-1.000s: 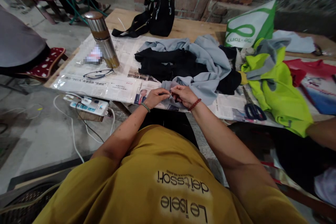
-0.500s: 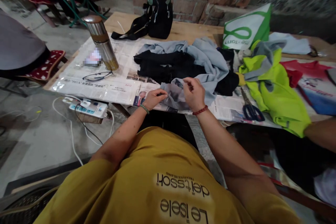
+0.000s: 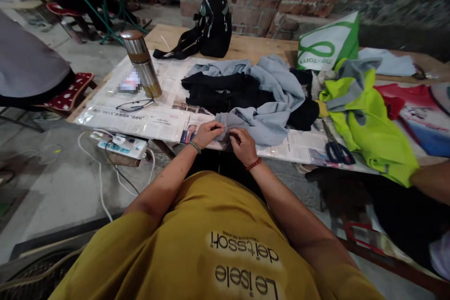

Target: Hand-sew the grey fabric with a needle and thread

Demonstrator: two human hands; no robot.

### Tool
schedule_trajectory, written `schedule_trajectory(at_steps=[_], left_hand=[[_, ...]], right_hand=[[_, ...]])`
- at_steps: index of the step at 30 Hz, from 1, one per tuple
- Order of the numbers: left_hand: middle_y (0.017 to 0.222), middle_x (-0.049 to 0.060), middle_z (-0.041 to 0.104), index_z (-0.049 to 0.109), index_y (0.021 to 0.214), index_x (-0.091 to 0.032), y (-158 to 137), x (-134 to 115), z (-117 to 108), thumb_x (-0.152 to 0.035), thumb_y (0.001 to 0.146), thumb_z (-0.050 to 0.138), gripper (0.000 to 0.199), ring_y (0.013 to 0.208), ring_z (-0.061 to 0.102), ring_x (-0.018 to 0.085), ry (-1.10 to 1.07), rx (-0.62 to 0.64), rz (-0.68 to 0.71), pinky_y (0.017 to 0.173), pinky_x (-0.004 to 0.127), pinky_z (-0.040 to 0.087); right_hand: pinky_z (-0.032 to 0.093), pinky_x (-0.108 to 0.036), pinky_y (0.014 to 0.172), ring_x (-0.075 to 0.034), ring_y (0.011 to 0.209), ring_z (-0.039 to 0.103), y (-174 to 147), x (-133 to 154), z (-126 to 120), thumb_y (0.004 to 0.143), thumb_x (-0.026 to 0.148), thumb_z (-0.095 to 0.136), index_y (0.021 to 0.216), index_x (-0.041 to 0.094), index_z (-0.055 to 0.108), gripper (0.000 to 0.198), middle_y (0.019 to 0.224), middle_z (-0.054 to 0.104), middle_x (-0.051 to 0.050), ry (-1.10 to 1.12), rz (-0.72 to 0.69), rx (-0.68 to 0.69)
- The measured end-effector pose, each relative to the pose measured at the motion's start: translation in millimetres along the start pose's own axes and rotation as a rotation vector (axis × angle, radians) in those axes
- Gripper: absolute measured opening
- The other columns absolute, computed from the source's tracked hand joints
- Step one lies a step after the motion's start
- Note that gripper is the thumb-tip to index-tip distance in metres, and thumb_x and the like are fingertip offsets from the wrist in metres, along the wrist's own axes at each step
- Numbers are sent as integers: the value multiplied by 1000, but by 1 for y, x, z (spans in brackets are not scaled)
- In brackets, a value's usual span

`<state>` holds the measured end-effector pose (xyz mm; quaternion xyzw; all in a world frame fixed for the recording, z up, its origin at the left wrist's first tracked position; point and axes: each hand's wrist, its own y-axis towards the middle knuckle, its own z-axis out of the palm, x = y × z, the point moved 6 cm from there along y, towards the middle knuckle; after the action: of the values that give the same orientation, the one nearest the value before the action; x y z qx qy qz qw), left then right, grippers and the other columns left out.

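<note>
My left hand (image 3: 208, 135) is closed in a pinch at the near edge of a light grey garment (image 3: 269, 119), its fingertips on the cloth. Close beside it, my right hand (image 3: 244, 146) is also pinched, over the front edge of the table. Whatever its fingertips hold is too small to make out. The grey garment lies bunched up, with black cloth (image 3: 225, 93) gathered on and around it. A green bead bracelet circles my left wrist and a red one my right.
Scissors (image 3: 338, 147) and a fluorescent yellow garment (image 3: 372, 122) lie to the right, by another person's arm (image 3: 432, 180). Leftward are a steel flask (image 3: 142, 65), eyeglasses (image 3: 135, 104) and, below the table edge, a power strip (image 3: 123, 145) with cords. A black bag (image 3: 216, 26) sits behind.
My right hand has come down and left, closer to my left hand and the table edge. The left hand still pinches at nearly the same spot. The view has shifted slightly.
</note>
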<state>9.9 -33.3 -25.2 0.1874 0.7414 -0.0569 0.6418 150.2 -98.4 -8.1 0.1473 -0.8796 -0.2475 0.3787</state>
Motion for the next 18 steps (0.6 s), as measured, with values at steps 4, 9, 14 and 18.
schedule_trajectory(at_steps=[4,9,14,18], left_hand=[[75,0,62,66,79,-14,1,1,1,-35,72,61,23,72,53,13,16,12,16,73,26,43],[76,0,63,66,81,-14,2,0,0,-34,75,61,22,72,53,12,25,9,21,73,25,44],[78,0,64,66,81,-14,1,-3,0,-33,76,61,20,76,55,13,36,9,43,77,26,45],[78,0,63,65,82,-14,2,-1,0,-32,76,60,19,77,55,13,31,12,49,78,26,45]], right_hand=[[49,-37,83,-22,92,60,6,-1,8,83,25,55,102,20,61,20,99,66,-9,-22,-17,28],[50,-38,83,-23,91,60,5,-2,14,86,30,53,101,20,61,20,97,67,-10,-31,-12,17],[50,-36,81,-21,88,61,10,-2,12,89,32,50,98,20,62,19,94,68,-9,-49,-30,-4],[50,-35,82,-20,89,62,13,3,12,92,30,44,95,20,64,22,92,69,-9,-94,-63,-9]])
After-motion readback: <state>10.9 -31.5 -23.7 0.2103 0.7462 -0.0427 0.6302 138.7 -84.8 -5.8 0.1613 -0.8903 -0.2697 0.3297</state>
